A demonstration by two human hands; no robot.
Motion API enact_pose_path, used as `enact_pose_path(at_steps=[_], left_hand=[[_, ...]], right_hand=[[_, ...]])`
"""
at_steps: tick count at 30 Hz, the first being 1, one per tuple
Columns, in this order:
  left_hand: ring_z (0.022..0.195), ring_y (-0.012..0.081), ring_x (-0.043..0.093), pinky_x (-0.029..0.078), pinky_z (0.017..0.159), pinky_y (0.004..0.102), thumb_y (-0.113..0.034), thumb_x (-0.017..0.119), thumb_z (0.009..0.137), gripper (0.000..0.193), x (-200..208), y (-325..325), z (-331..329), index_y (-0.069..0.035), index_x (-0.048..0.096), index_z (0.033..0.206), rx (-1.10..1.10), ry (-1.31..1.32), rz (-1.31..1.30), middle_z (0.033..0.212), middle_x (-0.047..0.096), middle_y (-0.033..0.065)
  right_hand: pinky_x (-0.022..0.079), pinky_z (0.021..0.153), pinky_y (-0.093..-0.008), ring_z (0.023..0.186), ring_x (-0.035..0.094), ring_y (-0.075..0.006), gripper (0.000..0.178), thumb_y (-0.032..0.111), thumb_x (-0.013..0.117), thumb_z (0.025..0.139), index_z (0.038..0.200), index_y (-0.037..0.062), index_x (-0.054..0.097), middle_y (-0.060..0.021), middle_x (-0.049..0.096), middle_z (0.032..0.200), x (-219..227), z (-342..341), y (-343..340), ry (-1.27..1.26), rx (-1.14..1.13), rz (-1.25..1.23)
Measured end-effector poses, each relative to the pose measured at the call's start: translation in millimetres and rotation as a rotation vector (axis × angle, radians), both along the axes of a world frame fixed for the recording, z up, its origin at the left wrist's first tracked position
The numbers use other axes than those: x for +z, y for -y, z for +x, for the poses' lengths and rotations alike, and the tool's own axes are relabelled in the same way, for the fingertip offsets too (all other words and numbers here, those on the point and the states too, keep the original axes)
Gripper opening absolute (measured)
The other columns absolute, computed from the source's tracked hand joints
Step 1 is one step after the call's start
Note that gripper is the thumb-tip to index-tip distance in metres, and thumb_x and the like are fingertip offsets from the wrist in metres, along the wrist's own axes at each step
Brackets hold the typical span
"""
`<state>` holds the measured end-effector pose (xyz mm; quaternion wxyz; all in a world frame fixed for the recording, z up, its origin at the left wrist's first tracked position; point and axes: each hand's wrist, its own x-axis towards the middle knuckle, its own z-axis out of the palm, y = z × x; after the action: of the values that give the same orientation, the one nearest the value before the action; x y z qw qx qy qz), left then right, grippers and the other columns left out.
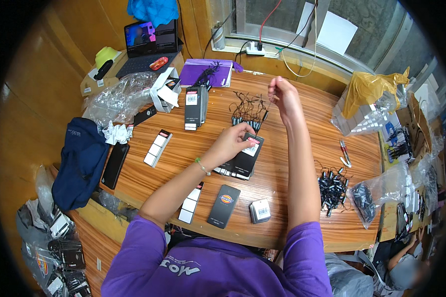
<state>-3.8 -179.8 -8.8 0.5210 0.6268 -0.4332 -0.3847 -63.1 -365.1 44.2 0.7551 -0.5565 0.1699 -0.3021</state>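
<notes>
Clamped on! The left hand (233,141) had thumb and forefinger shut on the top of a black tag (247,159), right over a loose pile at mid-table. Up went the eye to the right hand (286,98), raised over the wood, fingertips drawn together; whether they pinched a cord was impossible to make out. Just beyond the tag lay a tangle of dark cords (248,110), and out to the right a dense cord heap (333,190). Beneath it all ran the table (327,121), striped brown wood, its near edge bowed. At its far side sat a purple folder (199,72), then a laptop (144,38) and a bright window (369,42)! Now the hidden bits: the left hand covered part of the pile, a blue cloth (153,10) was cut off above, crumpled clear plastic (116,101) blurred its contents, and a person (400,270) showed only partly at lower right.
</notes>
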Motion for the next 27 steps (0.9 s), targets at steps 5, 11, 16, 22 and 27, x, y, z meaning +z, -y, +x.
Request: enact_pose_path(at_steps=[5, 11, 16, 22, 27], left_hand=[[0.097, 0.0256, 0.044, 0.038, 0.087, 0.0367, -0.029, 0.071, 0.070, 0.034, -1, -5, -1, -0.010, 0.063, 0.097, 0.171, 0.914, -0.023, 0.099, 0.052, 0.0075], [0.105, 0.0266, 0.039, 0.034, 0.093, 0.0377, -0.036, 0.067, 0.074, 0.047, 21, -52, -5, -0.012, 0.057, 0.113, 0.201, 0.964, -0.023, 0.112, 0.047, 0.0079], [0.105, 0.0261, 0.039, 0.030, 0.093, 0.0405, -0.044, 0.072, 0.064, 0.065, 30, -117, -25, -0.012, 0.054, 0.117, -0.075, 0.857, 0.144, 0.111, 0.049, 0.0069], [0.101, 0.0243, 0.040, 0.029, 0.090, 0.0379, -0.042, 0.078, 0.056, 0.070, 2, -138, -50, -0.013, 0.056, 0.116, -0.045, 0.884, 0.170, 0.107, 0.050, 0.0040], [0.099, 0.0226, 0.041, 0.029, 0.089, 0.0364, -0.035, 0.076, 0.057, 0.060, -1, -135, -49, -0.013, 0.060, 0.110, -0.085, 0.860, 0.178, 0.105, 0.051, 0.0016]], right_hand=[[0.030, 0.054, -0.0238, 0.057, 0.037, -0.0069, 0.029, 0.032, 0.045, 0.090, 0.074, 0.0129, 0.059, 0.0059, 0.042, 0.061, -17, 26, 11, -0.383, 0.111, -0.265], [0.033, 0.049, -0.0294, 0.050, 0.038, -0.0132, 0.031, 0.026, 0.045, 0.088, 0.071, 0.0058, 0.063, -0.0005, 0.046, 0.058, -64, 55, 28, -0.640, 0.164, -0.262], [0.037, 0.051, -0.0321, 0.051, 0.045, -0.0169, 0.031, 0.028, 0.051, 0.084, 0.067, 0.0046, 0.063, -0.0043, 0.050, 0.055, -111, 72, 56, -0.696, 0.193, -0.503], [0.044, 0.062, -0.0322, 0.062, 0.056, -0.0223, 0.032, 0.033, 0.059, 0.080, 0.084, 0.0009, 0.062, -0.0135, 0.058, 0.065, -77, 32, 14, -0.682, -0.213, -1.069], [0.045, 0.065, -0.0312, 0.067, 0.057, -0.0210, 0.026, 0.026, 0.060, 0.082, 0.089, 0.0014, 0.061, -0.0109, 0.060, 0.070, -19, -78, -65, -0.566, 0.238, -0.875]])
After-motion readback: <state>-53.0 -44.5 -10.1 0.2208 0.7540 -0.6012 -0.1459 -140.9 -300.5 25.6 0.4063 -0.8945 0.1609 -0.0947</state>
